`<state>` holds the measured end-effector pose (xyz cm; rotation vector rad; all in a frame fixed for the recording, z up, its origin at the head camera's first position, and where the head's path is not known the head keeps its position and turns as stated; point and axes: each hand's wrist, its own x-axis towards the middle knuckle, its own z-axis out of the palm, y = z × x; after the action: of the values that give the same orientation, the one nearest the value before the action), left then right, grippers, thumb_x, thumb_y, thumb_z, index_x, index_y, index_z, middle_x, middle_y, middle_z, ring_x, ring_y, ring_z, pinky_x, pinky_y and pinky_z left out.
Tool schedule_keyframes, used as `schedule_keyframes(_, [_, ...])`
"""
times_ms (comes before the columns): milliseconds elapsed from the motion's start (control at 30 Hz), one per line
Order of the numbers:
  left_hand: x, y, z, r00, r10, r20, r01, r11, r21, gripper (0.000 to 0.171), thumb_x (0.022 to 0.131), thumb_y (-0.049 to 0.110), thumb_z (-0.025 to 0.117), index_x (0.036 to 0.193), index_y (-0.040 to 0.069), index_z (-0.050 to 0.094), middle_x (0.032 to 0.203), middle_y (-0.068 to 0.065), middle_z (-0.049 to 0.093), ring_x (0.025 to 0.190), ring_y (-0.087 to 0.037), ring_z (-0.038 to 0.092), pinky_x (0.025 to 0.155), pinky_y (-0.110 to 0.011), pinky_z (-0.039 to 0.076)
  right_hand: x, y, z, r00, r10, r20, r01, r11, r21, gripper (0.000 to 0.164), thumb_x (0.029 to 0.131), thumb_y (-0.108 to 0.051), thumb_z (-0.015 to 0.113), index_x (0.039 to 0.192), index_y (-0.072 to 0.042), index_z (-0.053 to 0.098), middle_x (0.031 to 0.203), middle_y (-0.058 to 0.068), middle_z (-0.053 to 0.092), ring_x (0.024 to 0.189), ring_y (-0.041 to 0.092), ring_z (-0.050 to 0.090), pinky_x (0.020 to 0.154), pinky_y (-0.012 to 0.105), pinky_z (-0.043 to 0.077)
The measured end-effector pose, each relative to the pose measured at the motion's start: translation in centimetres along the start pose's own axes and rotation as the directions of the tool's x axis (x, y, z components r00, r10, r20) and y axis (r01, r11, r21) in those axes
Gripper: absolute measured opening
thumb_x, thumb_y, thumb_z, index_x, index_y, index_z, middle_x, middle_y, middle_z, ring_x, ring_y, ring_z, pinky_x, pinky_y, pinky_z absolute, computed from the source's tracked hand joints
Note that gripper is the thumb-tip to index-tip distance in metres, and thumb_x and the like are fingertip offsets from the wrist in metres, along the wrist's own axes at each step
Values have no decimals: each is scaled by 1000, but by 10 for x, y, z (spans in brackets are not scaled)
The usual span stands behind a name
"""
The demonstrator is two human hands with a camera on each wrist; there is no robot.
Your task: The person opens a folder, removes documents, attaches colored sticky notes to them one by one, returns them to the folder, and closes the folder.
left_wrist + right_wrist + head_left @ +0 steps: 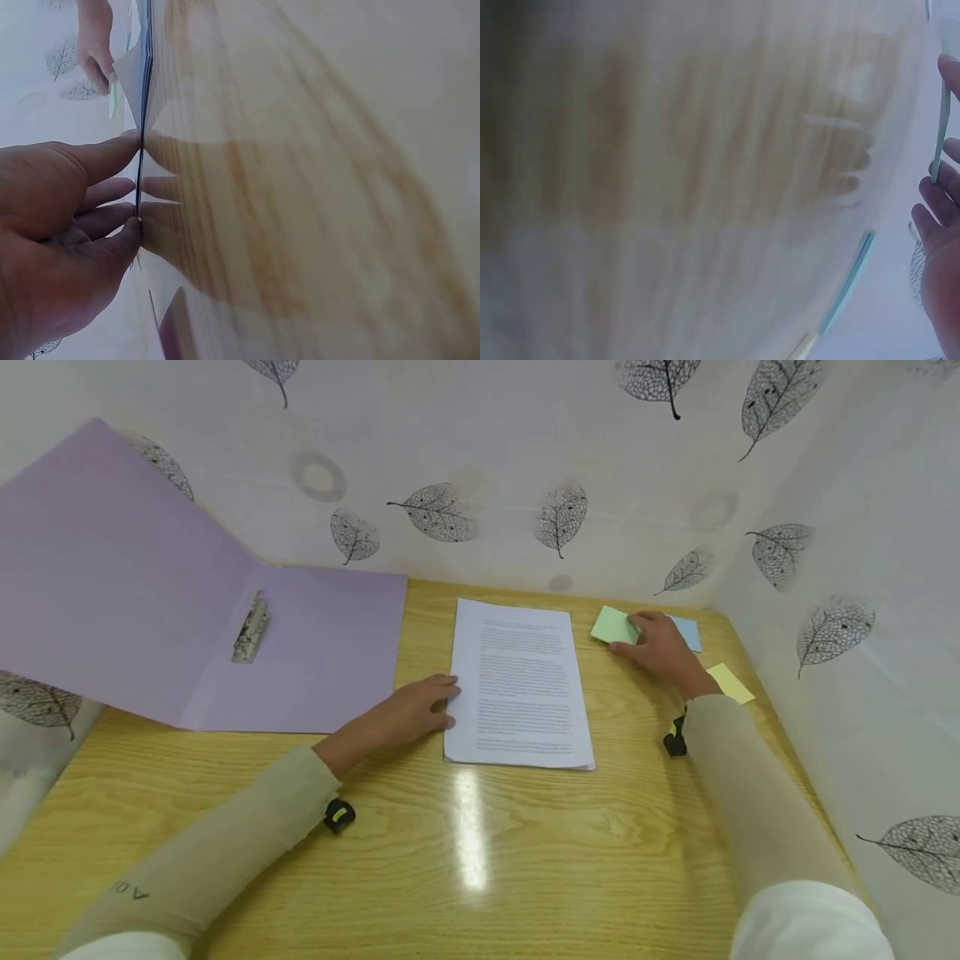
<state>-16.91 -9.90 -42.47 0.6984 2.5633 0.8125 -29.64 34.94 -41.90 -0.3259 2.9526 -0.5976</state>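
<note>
A stack of printed paper sheets (517,685) lies on the table with its left edge against my left hand (411,710). In the left wrist view, thumb and fingertips of that hand (60,217) touch the stack's edge, relaxed and not gripping it. Beyond the stack's far right corner, my right hand (663,647) pinches a light green sticky note pad (613,625) between thumb and fingers. The right wrist view has the green pad (940,135) lifted off the tabletop. Partly behind that hand lies a blue sticky note pad (686,632); a yellow one (729,682) is near the wrist.
To the left a lilac folder (322,643) lies spread wide, its cover (127,568) tilted up against the wall cloth. A metal clip (251,627) sits near its spine. Leaf-patterned white cloth (495,460) borders the wooden table (570,860) at the back and sides.
</note>
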Motion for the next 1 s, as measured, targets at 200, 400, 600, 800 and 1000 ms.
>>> schedule_keyframes(200, [1, 1, -4, 999, -48, 5, 48, 997, -66, 58, 101, 25, 63, 152, 5, 43, 164, -11, 30, 154, -30, 23, 124, -48, 22, -13, -35, 3, 997, -73, -22, 74, 995, 64, 86, 91, -47, 72, 154, 1, 37, 158, 25, 31, 146, 46, 26, 116, 63, 26])
schedule_keyframes(400, [2, 10, -9, 993, -55, -102, 32, 976, -215, 50, 104, 29, 56, 151, 12, 47, 158, -9, 42, 146, -30, 39, 117, -50, 37, -35, -87, 9, 974, -223, -52, 226, 972, 70, 80, 89, -38, 77, 153, -4, 42, 155, 19, 38, 143, 40, 32, 114, 60, 31])
schedule_keyframes(600, [7, 37, -7, 983, -17, -180, -97, 794, -600, 62, 105, 35, 53, 160, 16, 28, 154, -11, 47, 136, -28, 52, 110, -45, 46, -64, -143, 19, 900, -420, -117, 429, 901, 64, 79, 87, -30, 82, 151, -3, 45, 153, 16, 42, 141, 36, 36, 112, 57, 36])
schedule_keyframes(800, [12, 52, -1, 993, -15, -117, -98, 449, -888, 63, 109, 34, 43, 163, 19, 14, 151, -13, 47, 132, -31, 56, 109, -41, 47, -84, -178, 37, 778, -591, -212, 612, 790, 45, 81, 81, -25, 87, 148, -1, 48, 147, 17, 48, 134, 34, 43, 105, 51, 44])
schedule_keyframes(1000, [10, 55, -1, 992, -25, -121, -104, 349, -931, 49, 111, 34, 35, 158, 21, 30, 147, -11, 49, 126, -23, 57, 98, -31, 54, -93, -189, 46, 751, -624, -217, 650, 756, 76, 81, 80, -21, 87, 149, -2, 47, 148, 17, 47, 134, 33, 43, 104, 50, 45])
